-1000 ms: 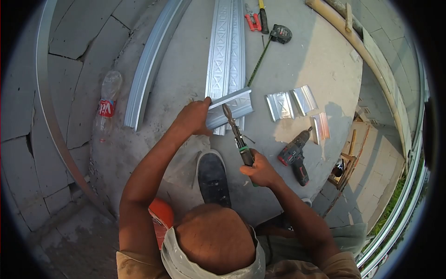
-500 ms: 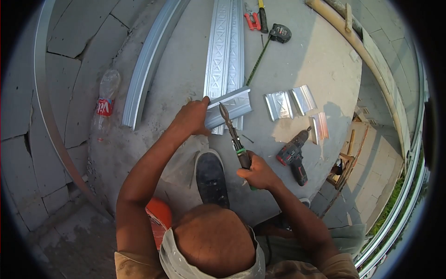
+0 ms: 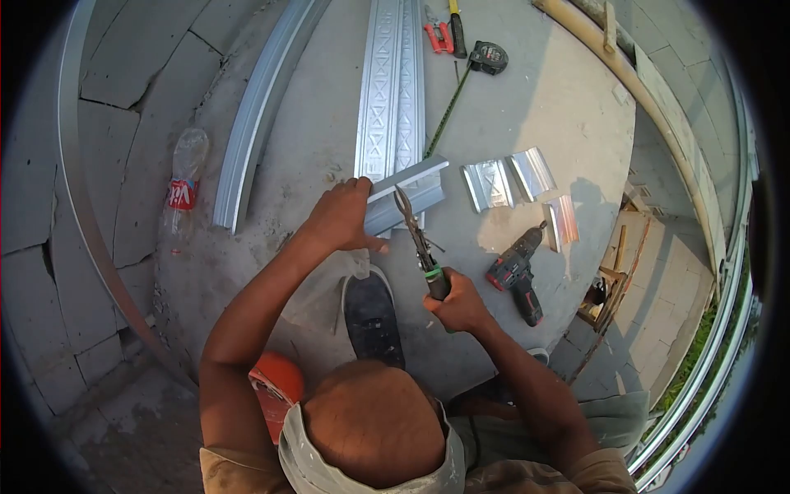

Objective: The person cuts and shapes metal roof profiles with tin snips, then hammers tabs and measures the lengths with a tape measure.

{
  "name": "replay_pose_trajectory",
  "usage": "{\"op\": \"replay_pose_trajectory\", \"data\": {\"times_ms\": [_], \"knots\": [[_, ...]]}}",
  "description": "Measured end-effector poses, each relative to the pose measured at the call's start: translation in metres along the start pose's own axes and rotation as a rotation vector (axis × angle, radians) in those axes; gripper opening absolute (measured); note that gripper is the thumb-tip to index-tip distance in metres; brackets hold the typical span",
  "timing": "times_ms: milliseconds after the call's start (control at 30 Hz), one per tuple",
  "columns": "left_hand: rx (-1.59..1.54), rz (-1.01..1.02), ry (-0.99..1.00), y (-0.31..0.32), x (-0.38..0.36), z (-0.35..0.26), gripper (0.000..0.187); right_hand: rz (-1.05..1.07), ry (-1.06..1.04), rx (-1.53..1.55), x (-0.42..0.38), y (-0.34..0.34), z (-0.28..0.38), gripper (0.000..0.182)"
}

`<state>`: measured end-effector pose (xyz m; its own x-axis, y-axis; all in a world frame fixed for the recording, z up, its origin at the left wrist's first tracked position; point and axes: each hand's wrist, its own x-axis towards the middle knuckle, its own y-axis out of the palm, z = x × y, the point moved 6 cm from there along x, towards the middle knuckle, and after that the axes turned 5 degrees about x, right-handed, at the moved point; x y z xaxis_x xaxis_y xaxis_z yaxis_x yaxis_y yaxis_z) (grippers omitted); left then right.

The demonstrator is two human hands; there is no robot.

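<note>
My left hand grips the left end of a short piece of galvanized metal channel, thumb below and fingers over its upper edge. The piece lies slantwise across the near ends of long embossed metal channels. Closed around the green and black handles of a pair of tin snips is my right hand. The snips point up and away, their jaw tips overlapping the front face of the short piece in this view. A dark shoe is planted just below the left hand.
Cut channel pieces lie to the right, above a cordless drill. A tape measure and red-handled tool are farther off. Left are another long channel and a plastic bottle. An orange object sits beside my left arm.
The view has shifted slightly. The short piece has turned a little in my left hand, and the snips have moved slightly down and right relative to it. Both grips are kept.
</note>
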<state>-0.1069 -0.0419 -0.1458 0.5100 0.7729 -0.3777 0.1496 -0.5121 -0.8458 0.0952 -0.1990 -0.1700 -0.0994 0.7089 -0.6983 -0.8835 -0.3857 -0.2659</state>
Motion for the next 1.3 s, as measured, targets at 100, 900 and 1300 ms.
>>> {"op": "replay_pose_trajectory", "data": {"times_ms": [100,900,1300], "knots": [[-0.629,0.305,-0.075,-0.013,0.003,0.02,0.106,-0.007,-0.242,0.024,-0.011,-0.004,-0.001,0.042],[-0.632,0.762,-0.135,0.048,-0.053,0.026,0.053,0.286,-0.266,-0.098,-0.019,0.006,-0.01,0.065],[-0.737,0.692,-0.172,0.034,-0.074,0.021,0.062,0.302,-0.298,-0.05,-0.023,0.019,-0.013,0.06]]}}
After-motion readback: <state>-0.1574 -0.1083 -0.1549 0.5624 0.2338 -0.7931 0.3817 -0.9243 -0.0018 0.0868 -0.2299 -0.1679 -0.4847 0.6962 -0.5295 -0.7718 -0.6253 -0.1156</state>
